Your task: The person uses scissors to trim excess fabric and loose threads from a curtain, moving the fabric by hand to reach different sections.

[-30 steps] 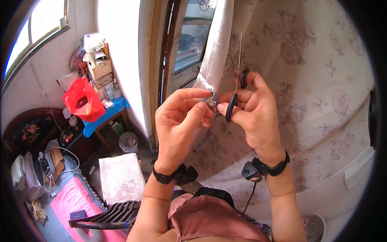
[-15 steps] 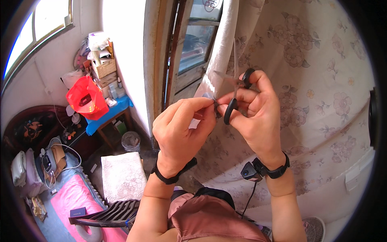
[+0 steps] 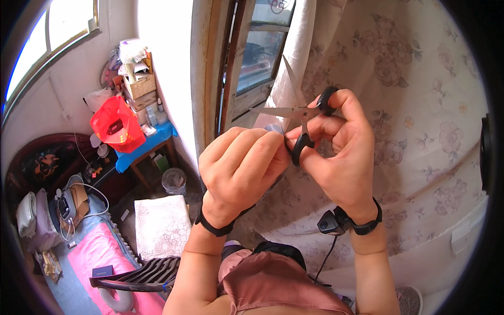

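Note:
A pair of scissors (image 3: 304, 113) with black handles hangs from my right hand (image 3: 344, 152), the thumb and a finger hooked in its loops. Its blades stand wide apart, one pointing up and one to the left. My left hand (image 3: 239, 170) is closed in a pinch just left of the lower loop. What it pinches is mostly hidden; a small translucent bluish piece (image 3: 273, 127) shows above its fingertips. The right fingertips almost meet the left ones there. Behind both hands hangs a pale floral curtain (image 3: 394, 126).
A wooden-framed glass door (image 3: 257, 63) stands behind the curtain's edge. On the left are a red bag (image 3: 116, 126) on a blue-covered table (image 3: 149, 144), a waste bin (image 3: 174, 181), a cloth-covered seat (image 3: 163, 226), a black chair back (image 3: 136, 278) and a bed (image 3: 100, 252).
The scissor blades have swung apart, and the lower one now points left. My right hand has shifted slightly right. My left fingers have curled further round, still pinching.

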